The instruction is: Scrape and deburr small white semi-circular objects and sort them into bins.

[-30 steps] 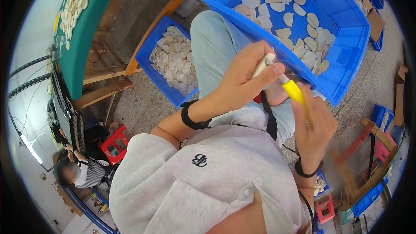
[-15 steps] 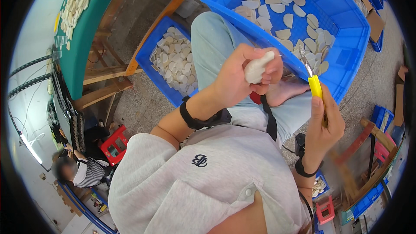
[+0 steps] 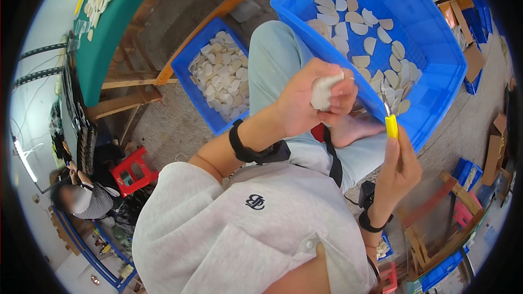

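My left hand (image 3: pixel 299 97) is wrapped round an off-white, soft-looking piece (image 3: pixel 324 91), its flat face turned up between thumb and fingers. The fingers partly cover it, so its whole outline is hidden. To the right, my right hand (image 3: pixel 396 169) grips a yellow-handled tool (image 3: pixel 391 126) with a slim, shiny metal head pointing up and away. The exact kind of tool is unclear. Its tip lies over the near wall of a large blue crate (image 3: pixel 439 79), apart from the piece. Inside this crate lie several half-round off-white pieces (image 3: pixel 370 46), scattered and heaped.
Left of my bent knee, a smaller blue crate (image 3: pixel 184 69) holds a pile of similar pieces (image 3: pixel 220 79). A green-covered table (image 3: pixel 111 38) with more pieces stands at the far left. A red stool (image 3: pixel 133 171) and another person (image 3: pixel 98 198) are beyond. Wooden framing (image 3: pixel 419 242) stands at right.
The view has shifted slightly. In my left hand the off-white piece has turned and shows a broader face. My right hand with the tool has moved a little left and toward me.
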{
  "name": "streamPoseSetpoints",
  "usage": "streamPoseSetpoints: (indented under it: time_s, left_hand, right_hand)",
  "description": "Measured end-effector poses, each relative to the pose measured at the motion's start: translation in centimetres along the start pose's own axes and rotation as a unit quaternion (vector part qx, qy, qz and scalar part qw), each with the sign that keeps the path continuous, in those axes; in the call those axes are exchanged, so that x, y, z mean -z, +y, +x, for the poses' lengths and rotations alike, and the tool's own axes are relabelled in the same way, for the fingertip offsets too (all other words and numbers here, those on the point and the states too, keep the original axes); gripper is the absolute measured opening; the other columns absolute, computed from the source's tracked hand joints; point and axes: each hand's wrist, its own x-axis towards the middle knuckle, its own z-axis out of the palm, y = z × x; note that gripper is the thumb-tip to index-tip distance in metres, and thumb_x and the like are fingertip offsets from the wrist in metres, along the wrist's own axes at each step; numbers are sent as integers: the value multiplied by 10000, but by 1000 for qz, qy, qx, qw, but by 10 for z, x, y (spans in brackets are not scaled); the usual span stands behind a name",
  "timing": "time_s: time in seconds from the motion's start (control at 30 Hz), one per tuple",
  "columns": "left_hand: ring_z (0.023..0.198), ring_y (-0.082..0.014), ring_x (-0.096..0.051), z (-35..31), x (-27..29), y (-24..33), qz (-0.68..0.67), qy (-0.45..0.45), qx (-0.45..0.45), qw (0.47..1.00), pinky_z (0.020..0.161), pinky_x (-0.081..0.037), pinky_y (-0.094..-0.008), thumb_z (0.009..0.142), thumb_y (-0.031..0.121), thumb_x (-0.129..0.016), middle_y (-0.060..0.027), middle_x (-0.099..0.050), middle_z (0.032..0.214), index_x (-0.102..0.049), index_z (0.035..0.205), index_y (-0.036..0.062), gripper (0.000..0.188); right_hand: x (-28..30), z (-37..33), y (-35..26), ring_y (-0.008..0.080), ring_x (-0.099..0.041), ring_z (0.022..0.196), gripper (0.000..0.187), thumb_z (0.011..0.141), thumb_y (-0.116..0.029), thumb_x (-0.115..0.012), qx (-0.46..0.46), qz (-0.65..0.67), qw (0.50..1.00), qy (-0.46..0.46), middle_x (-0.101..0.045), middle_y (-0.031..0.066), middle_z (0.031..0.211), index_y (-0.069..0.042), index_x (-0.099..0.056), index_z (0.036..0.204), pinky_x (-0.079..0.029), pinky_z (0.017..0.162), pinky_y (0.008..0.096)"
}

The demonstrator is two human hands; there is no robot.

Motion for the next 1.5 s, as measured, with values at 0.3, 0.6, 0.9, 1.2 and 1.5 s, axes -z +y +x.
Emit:
streamPoseSetpoints:
  time_s: [0.3, 0.6, 0.9, 1.2, 1.5]
  left_hand:
    - [579, -79, -268, -9, -3, 7, 50, 34, -49, 997, 483, -213, -224, 776, 431, -439, 16, -337, 648, -409, 700, 120, 321]
    - [818, -65, -390, -23, -16, 1, 399, 95, -165, 897, 706, -312, -194, 787, 217, -602, 16, -392, 883, -457, 1005, 67, 302]
    - [750, -65, -353, -23, -13, -4, 497, 92, -222, 834, 642, -301, -217, 816, 113, -569, 17, -382, 820, -438, 879, 71, 152]
    - [661, -157, -435, -20, -16, -8, 476, 137, -246, 833, 582, -343, -278, 816, 258, -635, -40, -466, 700, -503, 778, 48, 250]
    - [703, -62, -365, -22, -12, -7, 496, 107, -216, 834, 601, -309, -216, 847, 92, -568, 18, -406, 774, -474, 806, 48, 112]
  right_hand:
    - [-2, 1, -4, 114, -532, 641, 208, 848, -84, -582, -31, -9, 999, -22, -631, 91, 806, 7, -621, 1031, -400, 562, 233]
    - [-12, 13, -24, 206, -530, 571, 254, 795, -81, -639, 128, 8, 987, -94, -593, 101, 724, 9, -613, 1031, -411, 520, 277]
    - [-10, 12, -22, 192, -463, 496, 280, 780, -109, -665, 150, -11, 983, -103, -526, 78, 642, 3, -618, 1032, -349, 445, 292]
    - [-8, 11, -17, 178, -404, 455, 306, 787, -160, -668, 181, -56, 977, -93, -433, 43, 582, -19, -622, 1055, -304, 415, 304]
    - [-8, 11, -17, 173, -405, 459, 330, 771, -170, -683, 187, -84, 975, -81, -429, 36, 583, -29, -621, 1064, -308, 418, 303]
